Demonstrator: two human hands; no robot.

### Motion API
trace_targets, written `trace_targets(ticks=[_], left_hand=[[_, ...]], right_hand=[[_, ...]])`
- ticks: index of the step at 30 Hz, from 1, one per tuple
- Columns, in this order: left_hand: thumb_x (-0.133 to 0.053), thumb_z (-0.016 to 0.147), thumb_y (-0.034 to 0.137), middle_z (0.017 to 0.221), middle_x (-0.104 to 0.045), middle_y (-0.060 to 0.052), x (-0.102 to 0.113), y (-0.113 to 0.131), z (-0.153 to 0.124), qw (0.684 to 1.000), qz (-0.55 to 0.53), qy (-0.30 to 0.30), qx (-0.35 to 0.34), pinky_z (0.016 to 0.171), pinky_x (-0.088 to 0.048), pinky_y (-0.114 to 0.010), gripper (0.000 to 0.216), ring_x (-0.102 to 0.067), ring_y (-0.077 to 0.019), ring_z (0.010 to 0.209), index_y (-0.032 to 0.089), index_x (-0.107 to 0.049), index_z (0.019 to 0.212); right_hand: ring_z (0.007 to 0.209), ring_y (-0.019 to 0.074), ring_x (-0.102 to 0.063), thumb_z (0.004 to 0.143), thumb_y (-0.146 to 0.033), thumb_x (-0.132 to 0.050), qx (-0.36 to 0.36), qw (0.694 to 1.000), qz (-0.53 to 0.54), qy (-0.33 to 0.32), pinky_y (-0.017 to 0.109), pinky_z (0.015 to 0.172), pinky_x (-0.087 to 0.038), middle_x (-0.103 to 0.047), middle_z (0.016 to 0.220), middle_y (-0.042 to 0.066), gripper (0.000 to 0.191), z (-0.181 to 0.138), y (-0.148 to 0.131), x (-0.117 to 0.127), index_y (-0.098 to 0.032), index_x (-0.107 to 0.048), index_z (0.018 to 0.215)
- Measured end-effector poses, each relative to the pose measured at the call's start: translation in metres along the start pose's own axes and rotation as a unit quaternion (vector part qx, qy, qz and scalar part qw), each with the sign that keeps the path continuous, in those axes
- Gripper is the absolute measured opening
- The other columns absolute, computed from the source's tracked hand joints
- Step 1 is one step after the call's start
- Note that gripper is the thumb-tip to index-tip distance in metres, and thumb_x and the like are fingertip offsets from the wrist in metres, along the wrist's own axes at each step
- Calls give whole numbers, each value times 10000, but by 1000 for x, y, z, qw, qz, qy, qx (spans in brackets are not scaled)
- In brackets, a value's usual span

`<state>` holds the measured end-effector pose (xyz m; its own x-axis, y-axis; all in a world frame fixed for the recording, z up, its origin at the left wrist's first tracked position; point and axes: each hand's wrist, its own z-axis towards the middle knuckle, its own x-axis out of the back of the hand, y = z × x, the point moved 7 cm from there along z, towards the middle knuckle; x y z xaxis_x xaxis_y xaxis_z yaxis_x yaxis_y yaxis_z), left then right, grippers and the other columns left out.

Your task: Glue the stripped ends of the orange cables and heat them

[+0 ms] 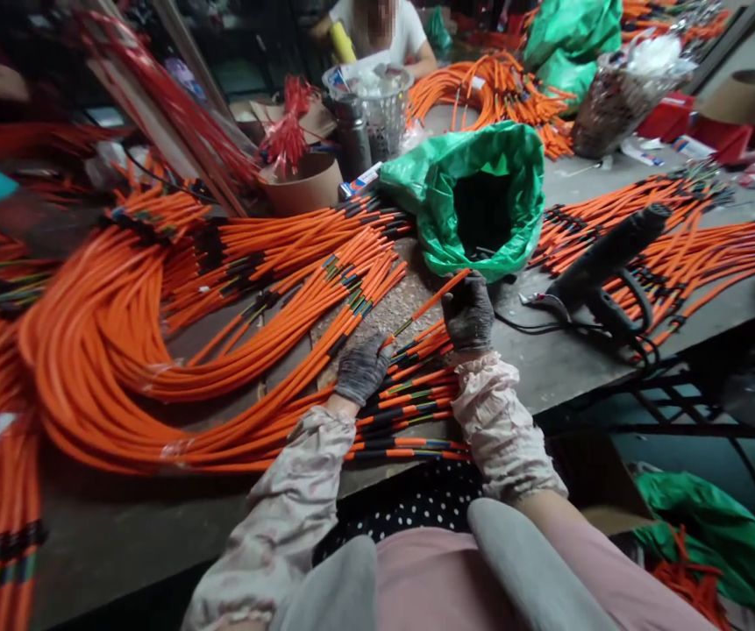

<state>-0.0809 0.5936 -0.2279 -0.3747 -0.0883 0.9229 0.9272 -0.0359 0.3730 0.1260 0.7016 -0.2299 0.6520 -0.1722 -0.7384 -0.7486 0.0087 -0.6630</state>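
Observation:
A large bundle of orange cables curves over the table, its ends fanned out in front of me. Both my hands wear grey gloves. My left hand is closed around one cable near its stripped part, where thin coloured wires show. My right hand pinches the orange end of that same cable, just below the mouth of a green sack. More cable ends with black sleeves lie beneath my hands.
A black heat gun lies to the right, its cord running toward my right hand. Beyond it are more orange cables. A cardboard tube, a dark bottle and a basket stand at the back. Another person sits opposite.

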Motion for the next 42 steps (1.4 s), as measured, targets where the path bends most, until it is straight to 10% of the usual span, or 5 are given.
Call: trace_targets(ticks=[6, 12, 25, 36, 42], left_hand=[[-589, 991, 260, 1143, -802, -92, -1, -2, -2, 1000, -20, -14, -1, 1012, -558, -372, 232, -743, -253, 1097, 204, -761, 1135], [-662, 954, 321, 1024, -801, -49, 5, -5, -2, 994, -109, 29, 18, 901, -583, -317, 210, -758, -212, 974, 220, -736, 1123], [-519, 998, 380, 919, -790, -64, 15, -6, -9, 979, -192, 66, 24, 902, -584, -332, 293, -735, -209, 907, 213, -749, 928], [-484, 1048, 304, 1208, -761, -104, 19, 0, -1, 985, -164, 56, 8, 1025, -563, -324, 291, -723, -205, 1136, 177, -660, 1243], [-534, 1039, 300, 1209, -762, -107, 1, 7, -24, 995, 48, -84, -32, 1114, -513, -411, 287, -689, -263, 1182, 196, -741, 1209]], right_hand=[[1057, 261, -635, 811, -704, -723, 101, 989, -112, -3, 366, 691, -479, -729, 984, -14, 415, -7, -36, -1, -359, -569, 983], [719, 142, -650, 850, -512, -776, 136, 968, -179, -115, 247, 509, -497, -739, 967, -3, 331, -28, -44, -32, -266, -581, 956], [496, 82, -474, 869, -375, -734, 177, 957, -225, -58, 229, 460, -369, -670, 704, -37, 198, -26, -71, -19, -222, -641, 785], [593, 130, -555, 653, -470, -939, -106, 826, -406, -376, 251, 562, -449, -618, 593, -21, 374, -78, 48, -65, -190, -691, 667], [537, 74, -503, 708, -387, -845, -101, 953, -209, -197, 177, 457, -366, -627, 715, -74, 333, -39, 25, -40, -237, -643, 925]])
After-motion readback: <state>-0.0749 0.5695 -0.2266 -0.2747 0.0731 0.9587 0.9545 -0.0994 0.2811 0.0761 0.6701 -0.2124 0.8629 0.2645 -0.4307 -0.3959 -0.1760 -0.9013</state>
